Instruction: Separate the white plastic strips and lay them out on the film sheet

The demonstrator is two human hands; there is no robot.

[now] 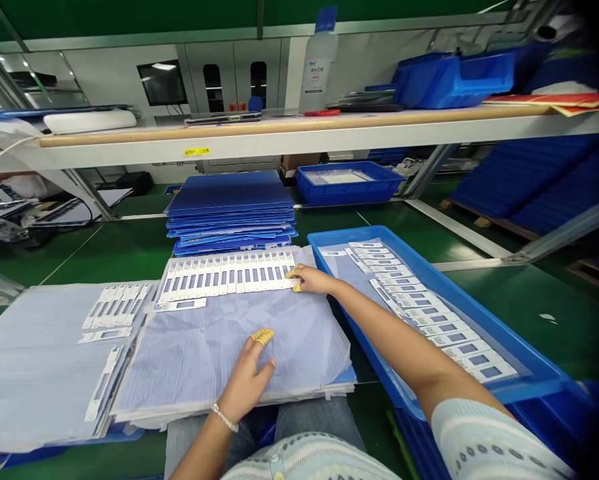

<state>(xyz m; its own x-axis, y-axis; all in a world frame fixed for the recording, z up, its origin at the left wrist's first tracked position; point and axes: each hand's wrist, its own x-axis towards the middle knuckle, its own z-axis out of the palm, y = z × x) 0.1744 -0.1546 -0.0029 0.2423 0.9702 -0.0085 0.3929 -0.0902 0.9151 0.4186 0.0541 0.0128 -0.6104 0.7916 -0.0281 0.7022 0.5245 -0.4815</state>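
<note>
My left hand (247,380) lies flat, fingers stretched out, on a translucent sheet (214,353) that covers a board on my lap; yellow finger cots cap its fingertips. My right hand (312,279) reaches forward and pinches the right end of a row of several white strips with dark windows (228,273) laid side by side along the sheet's far edge. A single loose strip (180,305) lies just below the row's left end.
A blue tray (529,373) at my right holds several more strips in a line. At my left another sheet (34,360) carries a few strips. A stack of blue boards (229,210) lies ahead, with a second blue tray (349,190) and a shelf (299,130) behind.
</note>
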